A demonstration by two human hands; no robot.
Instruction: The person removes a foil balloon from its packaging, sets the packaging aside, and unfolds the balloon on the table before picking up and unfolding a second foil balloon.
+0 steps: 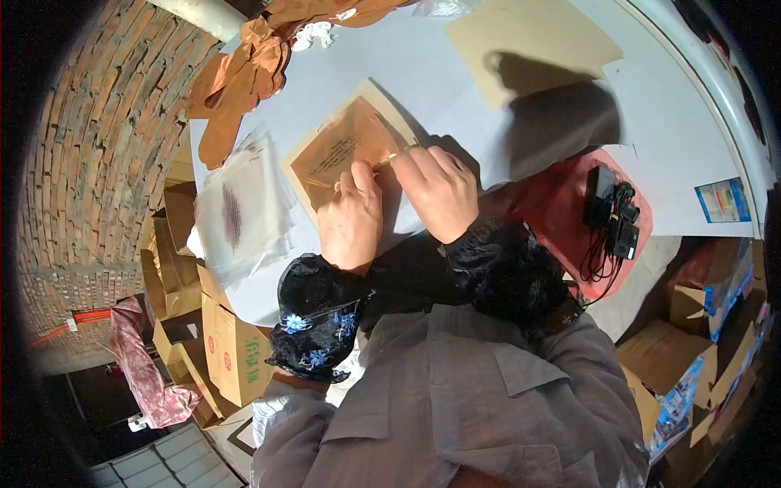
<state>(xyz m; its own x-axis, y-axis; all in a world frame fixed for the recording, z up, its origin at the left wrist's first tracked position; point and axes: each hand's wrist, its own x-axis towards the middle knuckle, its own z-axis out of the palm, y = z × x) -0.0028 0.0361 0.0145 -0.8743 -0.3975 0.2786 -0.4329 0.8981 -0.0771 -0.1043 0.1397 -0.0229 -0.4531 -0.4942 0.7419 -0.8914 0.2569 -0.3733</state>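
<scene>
In front of me on the table lies a clear plastic bag (325,154) with printed text, and an orange-brown sheet shows through it. A beige card or paper sticks out around its edges. My left hand (351,220) has its fingers curled on the bag's near edge. Close by, my right hand (437,191) pinches the bag's right side, where something small and shiny shows at the fingertips. To the left, a stack of clear plastic bags (244,207) with dark print lies near the table edge.
Shiny copper-coloured pieces (248,73) are heaped at the back left, beside a small white item (314,35). Beige sheets (529,49) lie at the back right. A red plastic bag (561,203) bears a black power adapter (602,195) with cables. Cardboard boxes (236,346) stand below.
</scene>
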